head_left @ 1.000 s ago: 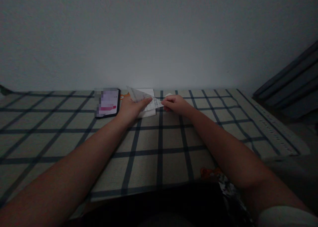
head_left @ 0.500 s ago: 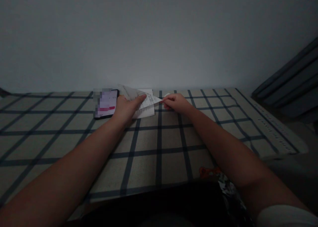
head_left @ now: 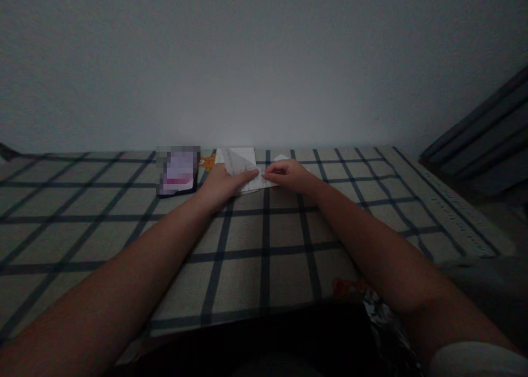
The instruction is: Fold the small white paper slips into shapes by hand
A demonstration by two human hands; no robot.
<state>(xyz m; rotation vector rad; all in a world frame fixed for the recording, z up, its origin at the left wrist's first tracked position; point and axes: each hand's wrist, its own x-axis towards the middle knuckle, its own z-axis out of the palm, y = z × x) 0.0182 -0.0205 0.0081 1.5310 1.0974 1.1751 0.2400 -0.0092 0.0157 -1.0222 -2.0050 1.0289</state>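
Observation:
A folded sheet of paper (head_left: pixel 241 165) with faint print lies between my two hands over the table. My left hand (head_left: pixel 226 179) is closed on its left part, thumb on top and the other fingers hidden beneath. At the paper's right end my right hand (head_left: pixel 289 175) pinches it between thumb and forefinger, close to the left thumb tip. Behind the folded sheet, a white paper pad or stack (head_left: pixel 247 153) rests on the cloth.
A phone (head_left: pixel 178 171) with a lit screen lies left of my hands, an orange printed figure (head_left: pixel 207 162) beside it. Another white paper piece (head_left: pixel 281 157) shows behind my right hand. The checked tablecloth (head_left: pixel 247 239) reaches the wall (head_left: pixel 264 64). Dark curtain folds (head_left: pixel 487 129) hang at right.
My left hand has moved right, bringing both hands close together. The paper's pointed right end, stretched out before, is now lower and partly covered by my fingers.

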